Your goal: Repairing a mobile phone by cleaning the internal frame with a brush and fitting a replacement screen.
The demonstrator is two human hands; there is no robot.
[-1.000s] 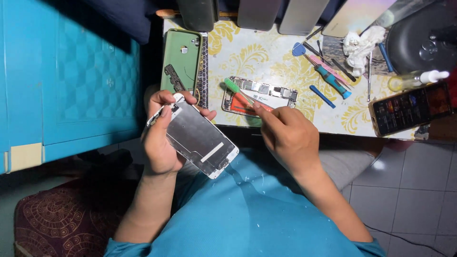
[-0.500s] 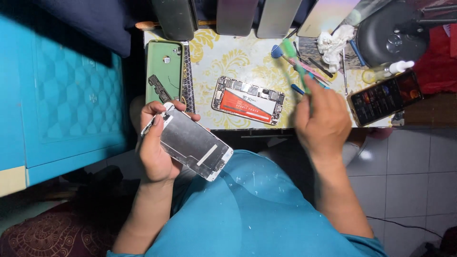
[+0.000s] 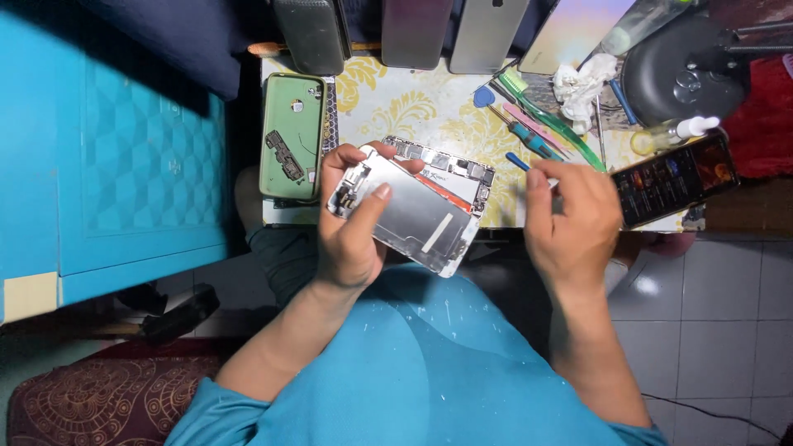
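Note:
My left hand [image 3: 351, 223] holds a detached phone screen panel [image 3: 417, 216], silver back side up, above the table's near edge. The thumb rests on the panel's top. Under and behind the panel lies an opened phone body [image 3: 462, 172] with a red strip inside. My right hand [image 3: 570, 223] is to the right of it, fingers pinched on a small blue-handled tool [image 3: 519, 161] whose tip points toward the opened phone.
A yellow-patterned mat [image 3: 396, 103] covers the small table. A green tray [image 3: 291, 144] with small parts lies at left. Screwdrivers and pry tools [image 3: 537, 124] lie at back right, with a lit phone [image 3: 673, 177], a small bottle [image 3: 671, 134] and several phones along the far edge.
My left hand raised the screen panel up over the opened phone. My right hand came back from the tool pile toward me with a blue-handled tool.

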